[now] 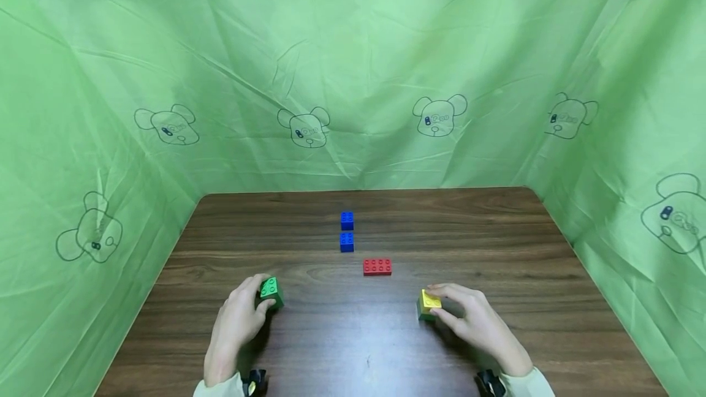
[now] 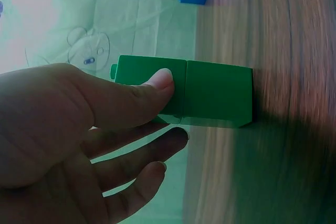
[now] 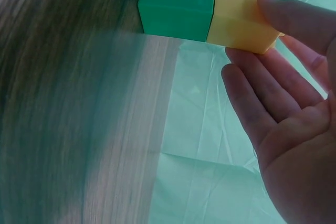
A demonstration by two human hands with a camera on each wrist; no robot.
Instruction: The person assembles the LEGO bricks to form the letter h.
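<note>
On the left of the table, my left hand (image 1: 241,317) pinches a stack of two green toy bricks (image 1: 271,290) between thumb and fingers. The left wrist view shows the upper green brick (image 2: 142,69) under the thumb, joined to the lower green brick (image 2: 218,93). Over on the right, my right hand (image 1: 474,317) pinches a yellow brick (image 1: 430,301) that sits on a green brick (image 1: 426,315). Seen from the right wrist, thumb and fingers hold only the yellow brick (image 3: 239,11), with the green brick (image 3: 178,6) beneath it near the wood.
Two blue bricks (image 1: 347,242) stand one behind the other at the back middle of the wooden table (image 1: 265,225). Nearer and slightly right lies a longer red brick (image 1: 377,267). Green cloth (image 1: 364,66) with printed bear heads encloses the back and sides.
</note>
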